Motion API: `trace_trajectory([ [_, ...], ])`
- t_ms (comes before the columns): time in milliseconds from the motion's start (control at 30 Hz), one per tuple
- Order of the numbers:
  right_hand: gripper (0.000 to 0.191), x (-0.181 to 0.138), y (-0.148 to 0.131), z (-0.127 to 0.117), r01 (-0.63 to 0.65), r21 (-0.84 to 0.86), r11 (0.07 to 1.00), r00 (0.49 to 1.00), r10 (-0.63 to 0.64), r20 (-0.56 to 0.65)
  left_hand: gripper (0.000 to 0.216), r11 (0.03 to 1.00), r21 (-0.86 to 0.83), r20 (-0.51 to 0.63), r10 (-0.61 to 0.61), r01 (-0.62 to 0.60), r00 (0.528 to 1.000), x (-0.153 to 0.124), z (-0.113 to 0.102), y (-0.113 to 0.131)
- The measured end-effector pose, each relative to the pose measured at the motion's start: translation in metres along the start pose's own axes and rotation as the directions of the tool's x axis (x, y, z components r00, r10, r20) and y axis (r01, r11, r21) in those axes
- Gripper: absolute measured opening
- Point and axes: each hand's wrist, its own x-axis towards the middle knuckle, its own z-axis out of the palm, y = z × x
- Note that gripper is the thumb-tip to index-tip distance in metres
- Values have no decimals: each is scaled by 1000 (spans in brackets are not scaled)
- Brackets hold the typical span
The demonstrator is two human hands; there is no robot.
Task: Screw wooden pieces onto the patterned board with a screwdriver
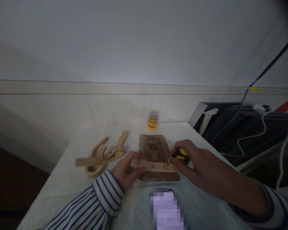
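Pale wood, a curved strip with small holes [153, 166], lies across the near edge of a brown rectangular board with a dark maze-like pattern [155, 147], near the middle of the white cloth-covered desk [69, 179]. The left hand [126, 171], in a blue-and-white striped sleeve, has its grip clenched around the strip's left end. The right hand [196, 166] grasps a short yellow-and-black screwdriver [180, 154], its tip set at a hole in the strip's right half. The board's marks are too dim to read as writing. To the left, well apart from the hands, sits a loose pile of curved and straight pale wooden parts [100, 155]. Beyond the board, by the wall, stands a small yellow tub under a clear dome [153, 119]; any label on it cannot be read. A white cable [252, 135] trails over dark furniture at the right.
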Motion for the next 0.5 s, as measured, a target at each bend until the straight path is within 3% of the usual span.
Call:
trace_trajectory([
  [200, 9, 0, 0, -1, -1, 8, 1000, 1000, 1, -20, 24, 998, 60, 0, 2, -2, 1000, -1, -1, 3],
  [333, 9, -1, 1, 0, 9, 29, 1000, 998, -7, -56, 30, 966, 217, -94, 163, -140, 982, 2, -9, 22],
  [400, 10, -1, 2, 0, 14, 39, 999, 998, -12, -65, 19, 932, 305, -152, 251, -196, 956, 6, -11, 38],
  [500, 11, 0, 2, 0, 13, 28, 1000, 998, -11, -68, 17, 936, 343, -184, 145, -75, 972, 16, -4, 61],
])
